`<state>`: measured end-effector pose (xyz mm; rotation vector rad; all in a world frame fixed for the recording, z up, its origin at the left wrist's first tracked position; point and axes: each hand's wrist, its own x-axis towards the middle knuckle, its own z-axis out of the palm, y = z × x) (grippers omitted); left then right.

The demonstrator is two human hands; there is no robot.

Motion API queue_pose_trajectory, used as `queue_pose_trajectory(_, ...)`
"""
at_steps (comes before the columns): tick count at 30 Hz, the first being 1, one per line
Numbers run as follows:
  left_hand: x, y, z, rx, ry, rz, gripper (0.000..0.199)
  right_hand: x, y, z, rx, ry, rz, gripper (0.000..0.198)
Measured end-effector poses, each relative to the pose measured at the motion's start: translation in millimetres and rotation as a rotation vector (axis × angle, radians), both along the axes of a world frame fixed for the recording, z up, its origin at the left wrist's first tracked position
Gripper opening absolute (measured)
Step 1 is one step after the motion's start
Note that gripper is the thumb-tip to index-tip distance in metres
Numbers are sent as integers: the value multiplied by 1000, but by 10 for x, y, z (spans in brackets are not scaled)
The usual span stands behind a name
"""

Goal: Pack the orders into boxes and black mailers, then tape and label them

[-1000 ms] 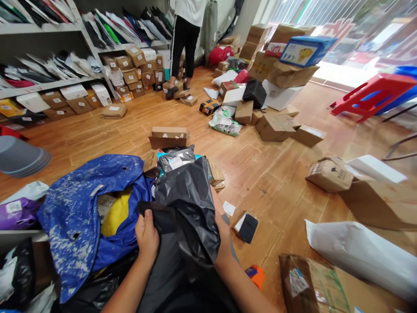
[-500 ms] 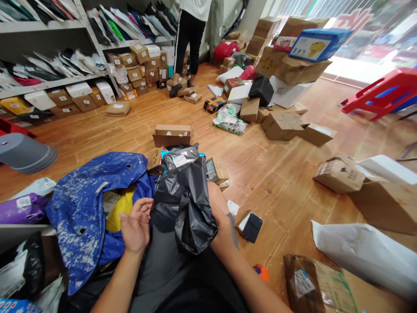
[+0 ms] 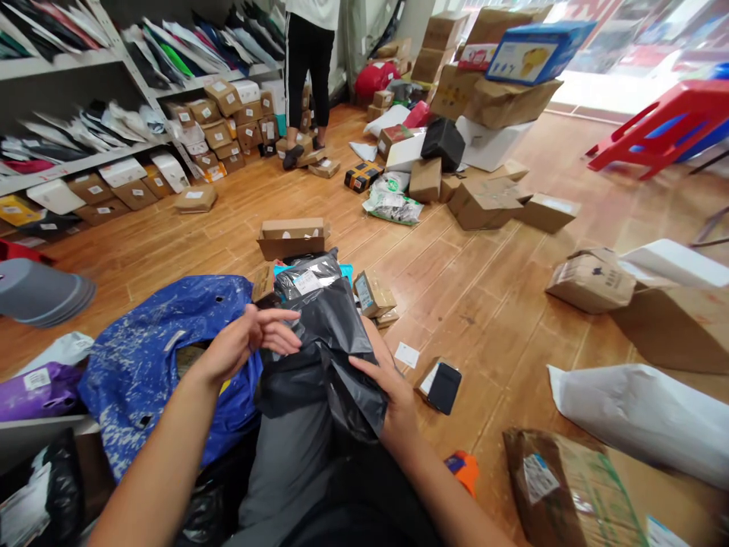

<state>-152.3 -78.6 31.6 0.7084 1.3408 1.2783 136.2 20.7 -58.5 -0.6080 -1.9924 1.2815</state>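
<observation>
A black plastic mailer bag (image 3: pixel 310 365) lies over my lap, its surface creased. My right hand (image 3: pixel 390 391) grips the bag's right side, thumb on top and the other fingers hidden beneath. Over the bag's left part hovers my left hand (image 3: pixel 256 338), fingers stretched out and holding nothing; whether the fingertips touch the plastic I cannot tell. Just beyond the bag sits a dark grey wrapped parcel (image 3: pixel 307 279) with a white label. Left of my lap lies a scuffed blue sack (image 3: pixel 153 327), its mouth open with a parcel partly showing inside.
An open cardboard box (image 3: pixel 292 237) stands ahead. On the floor at right are a phone (image 3: pixel 444 387) on a small box, an orange object (image 3: pixel 464 471), a white package (image 3: pixel 638 414) and a taped carton (image 3: pixel 561 486). A person (image 3: pixel 307 68) stands by the parcel shelves (image 3: pixel 137 72).
My left hand has moved from beside the bag to above its left part, turning over. The bag has lowered and flattened onto my lap, still held by my right hand. The view has shifted slightly.
</observation>
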Motion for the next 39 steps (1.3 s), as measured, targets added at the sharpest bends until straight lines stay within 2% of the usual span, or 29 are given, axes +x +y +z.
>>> queue_pose_trajectory(2, -74, 322, -61, 19, 217, 17, 66, 21, 9, 27, -21, 12, -2, 29)
queue_pose_trajectory(4, -111, 674, -125, 71, 418, 36, 52, 31, 21, 29, -62, -3, 4, 27)
queue_pose_trajectory(7, -127, 1121, -183, 64, 530, -45, 64, 32, 60, 8, -125, -18, 11, 27)
queue_pose_trajectory(9, -150, 1300, -182, -10, 463, -186, 75, 37, 118, -3, -169, -9, 32, 28)
queue_pose_trajectory(11, -199, 1371, -159, -80, 329, -351, 71, 61, 216, -4, -223, 19, 59, 32)
queue_pose_trajectory(13, -268, 1356, -142, -126, 194, -489, 58, 104, 354, 2, -271, 51, 70, 36)
queue_pose_trajectory(15, -336, 1289, -155, -132, 147, -508, 47, 159, 517, 7, -289, 94, 71, 35)
queue_pose_trajectory(19, -406, 1121, -296, -71, 215, -343, 39, 249, 829, 22, -317, 186, 73, 30)
queue_pose_trajectory(23, -403, 981, -502, 2, 265, -227, 30, 291, 1033, 106, -404, 174, 204, 29)
queue_pose_trajectory(27, -407, 838, -611, 20, 253, -112, 37, 382, 1173, 166, -502, 164, 372, 22)
queue_pose_trajectory(30, -409, 749, -555, -44, 197, -105, 47, 462, 1239, 106, -493, 80, 375, 16)
queue_pose_trajectory(31, -405, 734, -518, -73, 170, -123, 54, 472, 1246, 68, -500, 62, 351, 22)
queue_pose_trajectory(35, -358, 773, -429, -177, 135, -178, 70, 387, 1213, -112, -680, 90, 281, 75)
queue_pose_trajectory(37, -322, 825, -452, -220, 154, -207, 70, 317, 1206, -186, -676, 77, 252, 76)
queue_pose_trajectory(39, -263, 851, -486, -207, 257, -193, 72, 278, 1226, -229, -571, 35, 240, 64)
